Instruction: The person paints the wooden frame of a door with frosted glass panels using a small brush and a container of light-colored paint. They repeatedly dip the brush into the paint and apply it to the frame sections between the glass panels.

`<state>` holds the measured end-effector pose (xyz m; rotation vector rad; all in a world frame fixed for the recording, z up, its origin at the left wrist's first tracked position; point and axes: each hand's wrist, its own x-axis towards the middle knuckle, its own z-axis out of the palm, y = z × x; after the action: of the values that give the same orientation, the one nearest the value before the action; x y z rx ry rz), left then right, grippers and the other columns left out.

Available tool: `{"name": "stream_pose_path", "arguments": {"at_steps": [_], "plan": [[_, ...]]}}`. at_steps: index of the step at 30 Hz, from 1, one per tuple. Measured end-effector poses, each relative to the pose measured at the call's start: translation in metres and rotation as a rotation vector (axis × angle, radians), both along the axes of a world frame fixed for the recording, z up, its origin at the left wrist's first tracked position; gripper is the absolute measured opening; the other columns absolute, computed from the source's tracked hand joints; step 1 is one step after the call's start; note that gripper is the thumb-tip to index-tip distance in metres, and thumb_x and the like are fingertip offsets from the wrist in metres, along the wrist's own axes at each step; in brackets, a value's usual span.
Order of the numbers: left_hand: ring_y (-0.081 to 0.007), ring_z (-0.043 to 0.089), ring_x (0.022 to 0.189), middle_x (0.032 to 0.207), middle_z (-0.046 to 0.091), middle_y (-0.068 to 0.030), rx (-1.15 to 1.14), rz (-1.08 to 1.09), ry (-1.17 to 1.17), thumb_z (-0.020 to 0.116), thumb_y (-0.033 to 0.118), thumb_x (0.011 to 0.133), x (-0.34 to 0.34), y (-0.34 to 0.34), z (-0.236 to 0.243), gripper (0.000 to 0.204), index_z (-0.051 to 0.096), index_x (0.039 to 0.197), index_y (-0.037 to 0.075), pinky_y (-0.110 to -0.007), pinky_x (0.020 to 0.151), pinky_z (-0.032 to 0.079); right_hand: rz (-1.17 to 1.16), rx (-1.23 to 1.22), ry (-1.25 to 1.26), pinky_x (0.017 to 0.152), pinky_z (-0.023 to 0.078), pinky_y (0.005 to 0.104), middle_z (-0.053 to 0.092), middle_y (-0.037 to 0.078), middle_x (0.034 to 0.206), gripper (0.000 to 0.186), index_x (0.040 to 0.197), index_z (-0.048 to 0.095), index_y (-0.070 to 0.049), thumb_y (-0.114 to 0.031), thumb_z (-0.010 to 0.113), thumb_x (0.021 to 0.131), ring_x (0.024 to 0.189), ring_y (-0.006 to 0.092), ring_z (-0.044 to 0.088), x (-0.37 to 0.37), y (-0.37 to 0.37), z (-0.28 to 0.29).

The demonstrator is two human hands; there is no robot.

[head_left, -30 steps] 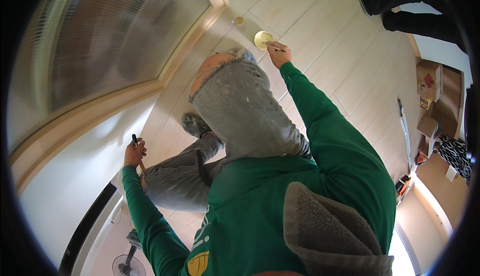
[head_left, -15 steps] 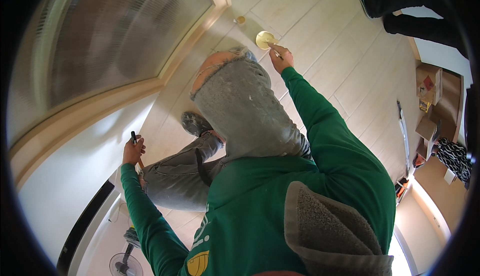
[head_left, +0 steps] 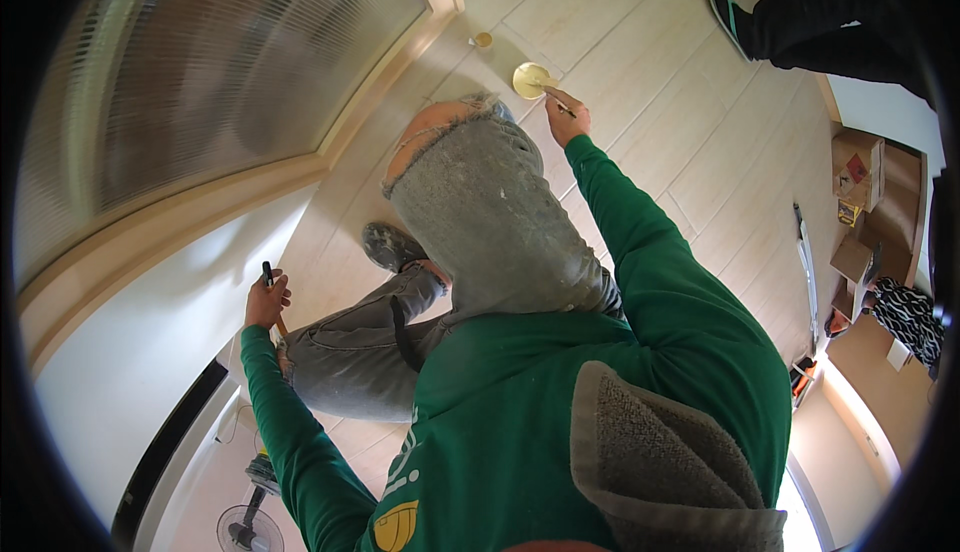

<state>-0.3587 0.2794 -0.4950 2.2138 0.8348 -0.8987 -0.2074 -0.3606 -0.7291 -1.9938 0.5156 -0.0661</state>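
Note:
My right hand (head_left: 568,117), reached out over the floor, is closed on a slim paintbrush (head_left: 566,110). The brush's front end meets a round dish (head_left: 529,81) of pale yellow, paint-like stuff on the floor. Its dark end pokes out behind my fingers. Down at the left, close to the white wall, my left hand (head_left: 266,302) is closed around a slim stick-like tool (head_left: 267,274). A black end stands above the fist and an orange-brown part shows below it; its kind is unclear. A small cup (head_left: 484,40) stands beyond the dish.
A ribbed glass panel in a wooden frame (head_left: 440,22) rises at the left. At upper right stands another person's leg (head_left: 820,17) in dark trousers. Cardboard boxes (head_left: 858,167) sit at the right, near a long metal strip (head_left: 806,262). A fan (head_left: 250,530) is at lower left.
My right hand has shifted slightly right and down with the paintbrush. The other person's legs have moved closer together. My left hand stays in place.

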Motion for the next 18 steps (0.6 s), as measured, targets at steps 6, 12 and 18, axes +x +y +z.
{"name": "stream_pose_path", "arguments": {"at_steps": [6, 12, 18], "plan": [[-0.0149, 0.066, 0.061, 0.078, 0.07, -0.0066, -0.01, 0.027, 0.003, 0.065, 0.032, 0.102, 0.002, 0.003, -0.002, 0.04, 0.062, 0.13, 0.003, -0.03, 0.055, 0.049, -0.079, 0.024, 0.028, 0.083, 0.057, 0.0329, 0.077, 0.017, 0.1, 0.027, 0.114, 0.08, -0.018, -0.025, 0.068, 0.091, 0.086, 0.022, 0.074, 0.003, 0.003, 0.009], [-0.016, 0.066, 0.06, 0.076, 0.069, -0.0074, -0.046, 0.07, -0.066, 0.067, 0.029, 0.099, -0.002, 0.008, -0.012, 0.043, 0.063, 0.13, 0.0, -0.032, 0.056, 0.051, -0.237, 0.366, 0.006, 0.077, 0.057, 0.0303, 0.077, 0.01, 0.097, 0.028, 0.114, 0.076, -0.006, -0.022, 0.069, 0.092, 0.082, 0.0168, 0.07, 0.01, -0.004, 0.024], [-0.02, 0.071, 0.068, 0.088, 0.074, -0.0125, -0.102, -0.011, -0.01, 0.063, 0.026, 0.101, -0.047, 0.055, -0.067, 0.029, 0.066, 0.119, 0.003, -0.037, 0.064, 0.059, -0.122, 0.83, -0.37, 0.066, 0.05, 0.0299, 0.063, 0.005, 0.082, 0.014, 0.096, 0.063, -0.002, -0.016, 0.067, 0.097, 0.072, 0.0136, 0.059, 0.096, 0.037, 0.116]]}}
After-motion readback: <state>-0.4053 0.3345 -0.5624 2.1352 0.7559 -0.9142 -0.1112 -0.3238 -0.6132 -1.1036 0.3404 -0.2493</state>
